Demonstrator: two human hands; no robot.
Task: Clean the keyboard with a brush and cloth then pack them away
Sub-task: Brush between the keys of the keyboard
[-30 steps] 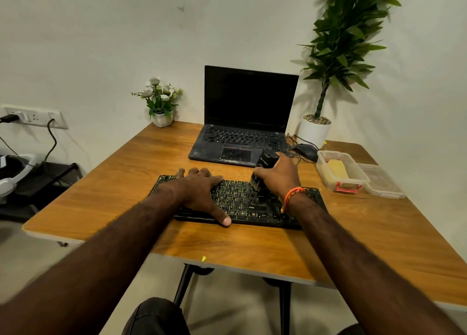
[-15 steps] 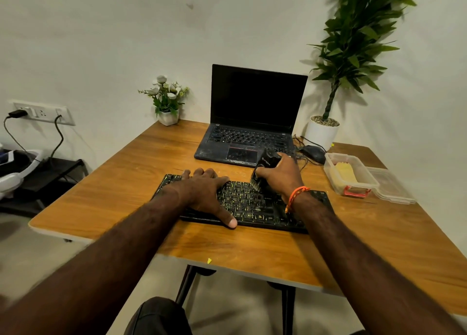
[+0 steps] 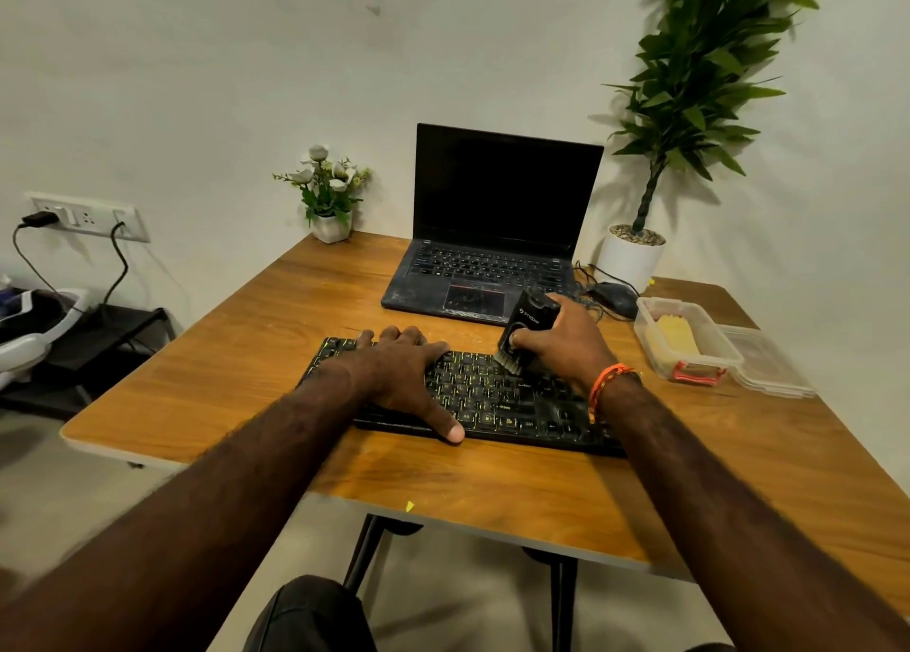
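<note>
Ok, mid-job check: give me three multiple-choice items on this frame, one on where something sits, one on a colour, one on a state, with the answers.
1. Where does the open plastic container sit?
A. On the table to the right of the keyboard
B. On the laptop
C. On the floor

2. What colour is the band on the right wrist?
A. Blue
B. Orange
C. White

3. What is the right hand doing?
A. Lying flat and empty
B. Holding a cloth
C. Gripping the brush with its bristles on the keys

Answers:
1 A: the container stands on the table, right of the keyboard, its lid beside it.
2 B: an orange band circles that wrist.
3 C: the fingers wrap the black brush, bristles down on the keys, while the left hand lies flat on the keyboard.
</note>
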